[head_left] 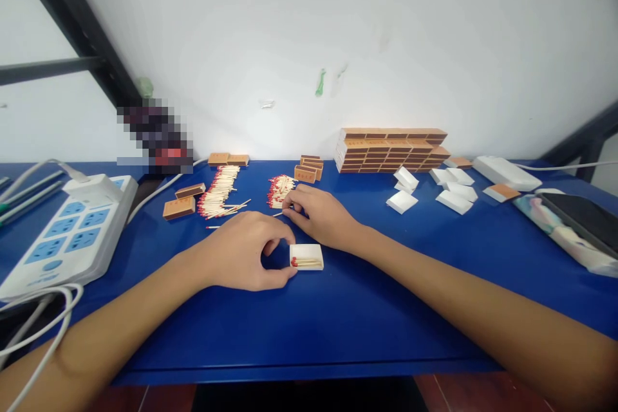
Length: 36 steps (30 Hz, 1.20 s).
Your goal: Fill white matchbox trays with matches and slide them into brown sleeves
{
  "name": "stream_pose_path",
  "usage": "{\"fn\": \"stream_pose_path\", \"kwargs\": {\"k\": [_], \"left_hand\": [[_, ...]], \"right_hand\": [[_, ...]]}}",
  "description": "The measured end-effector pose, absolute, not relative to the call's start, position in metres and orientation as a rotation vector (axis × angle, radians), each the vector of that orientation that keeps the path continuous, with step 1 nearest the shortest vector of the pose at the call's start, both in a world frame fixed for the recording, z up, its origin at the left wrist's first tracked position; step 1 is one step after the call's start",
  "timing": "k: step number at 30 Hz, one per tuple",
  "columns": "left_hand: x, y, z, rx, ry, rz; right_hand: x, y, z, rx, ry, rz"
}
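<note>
A white matchbox tray (306, 250) lies on the blue table, with several red-tipped matches (309, 263) along its near side. My left hand (246, 251) grips the tray's left end between thumb and fingers. Just beyond it, my right hand (321, 215) is closed in a pinch at the near edge of a small match pile (280, 192). A match (277, 214) sticks out leftward from the right fingertips. Left of that pile, a longer row of matches (219, 193) stretches away from me, with a few stray ones beside it.
Closed matchboxes (178, 208) lie left of the long row; more matchboxes (309, 170) stand behind the small pile. A stacked wall of matchboxes (391, 151) is at the back. Empty white trays (454, 196) lie to the right. A power strip (109, 232) sits left, a phone (579, 219) right.
</note>
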<state>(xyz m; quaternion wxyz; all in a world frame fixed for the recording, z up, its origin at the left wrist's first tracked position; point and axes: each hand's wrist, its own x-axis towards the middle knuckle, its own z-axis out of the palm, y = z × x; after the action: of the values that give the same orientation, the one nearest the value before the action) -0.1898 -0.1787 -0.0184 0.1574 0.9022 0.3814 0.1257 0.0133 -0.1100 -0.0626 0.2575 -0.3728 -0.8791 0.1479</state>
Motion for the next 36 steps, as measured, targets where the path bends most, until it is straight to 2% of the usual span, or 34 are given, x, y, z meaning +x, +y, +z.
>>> {"fn": "stream_pose_path", "kwargs": {"k": [16,23,29,36], "left_hand": [[-0.192,-0.174,-0.017,2.587,1.183,0.351],[-0.195,-0.165,-0.019,2.575,1.473,0.49],[-0.195,-0.163,-0.02,2.536,1.466,0.463],[-0.195,-0.167,-0.017,2.508,1.361,0.384]], "right_hand": [[0.028,-0.11,-0.049,-1.17,-2.416,0.453],[0.049,-0.128,-0.036,-0.992,-2.387,0.488],[0.037,-0.134,-0.044,-0.912,-2.463,0.566],[0.031,-0.096,-0.04,-0.944,-2.385,0.334]]}}
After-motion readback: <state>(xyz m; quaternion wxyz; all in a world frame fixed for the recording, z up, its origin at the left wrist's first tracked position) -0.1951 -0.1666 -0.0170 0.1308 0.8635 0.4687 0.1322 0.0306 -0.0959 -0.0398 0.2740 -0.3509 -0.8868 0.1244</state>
